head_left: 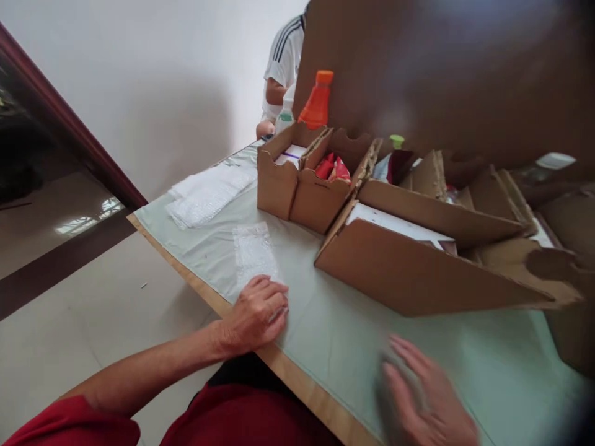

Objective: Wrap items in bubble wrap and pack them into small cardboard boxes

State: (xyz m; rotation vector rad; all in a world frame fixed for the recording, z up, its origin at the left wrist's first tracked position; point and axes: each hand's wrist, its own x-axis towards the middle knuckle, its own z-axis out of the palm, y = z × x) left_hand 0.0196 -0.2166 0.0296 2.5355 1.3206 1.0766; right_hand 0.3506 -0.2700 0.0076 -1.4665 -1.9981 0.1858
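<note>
My left hand (260, 313) rests at the near edge of the table, its fingers curled over the lower end of a small clear bubble wrap bag (255, 251). The bag lies flat on the pale green tablecloth. Farther along, a pile of similar bubble wrap bags (209, 192) is spread near the table's left corner. Low on the right, my right hand (425, 396) is blurred by motion above the cloth. Its thumb and fingers look apart, and I see nothing between them.
Cardboard bins (320, 195) holding red packets (332, 168) and boxes line the far side, before a tall brown panel (441, 68). A wide cardboard bin (418, 275) stands nearer. Behind are an orange bottle (317, 102) and a person in a white shirt (286, 59).
</note>
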